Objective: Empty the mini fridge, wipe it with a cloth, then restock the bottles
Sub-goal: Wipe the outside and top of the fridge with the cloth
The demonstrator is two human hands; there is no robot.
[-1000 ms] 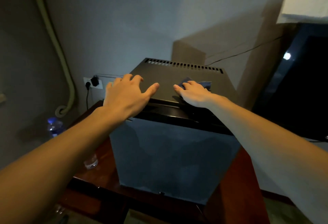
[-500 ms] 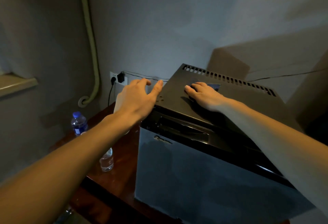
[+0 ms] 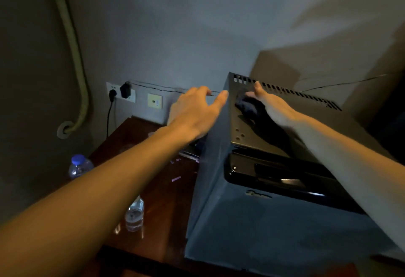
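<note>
Head view: dim corner of a room, seen from above and in front of the mini fridge.
Pipe [image 3: 73, 42]: pale hose running down the wall at far left, ending in a round wall fitting.
Bottle, far [image 3: 79, 166]: clear plastic with blue cap, standing at the left edge of the desk [image 3: 166, 191]; label not readable.
Bottle, near [image 3: 134, 215]: clear plastic, upright on the desk just left of the fridge; its upper part is hidden behind the left forearm.
Wall sockets [image 3: 120, 92]: white plate with a black plug and a black adapter; a second small plate sits to its right, markings too small to read.
Left hand [image 3: 195, 112]: palm down, fingers spread wide and loose, holding nothing; thumb tip reaches the upper left edge of the fridge, contact uncertain.
Mini fridge [image 3: 274, 228]: dark box standing on the desk, door shut; a slotted vent row runs along the rear of its top. A small raised logo on the door front is illegible.
Cloth [image 3: 246, 106]: dark blue, bunched on the fridge top near the rear left corner, partly covered by the right hand.
Right hand [image 3: 270, 104]: grip flattened, fingers extended and pressed onto the cloth; fingertips blurred.
Small scraps [image 3: 176, 179]: pale bits on the desk beside the fridge, unidentifiable.
</note>
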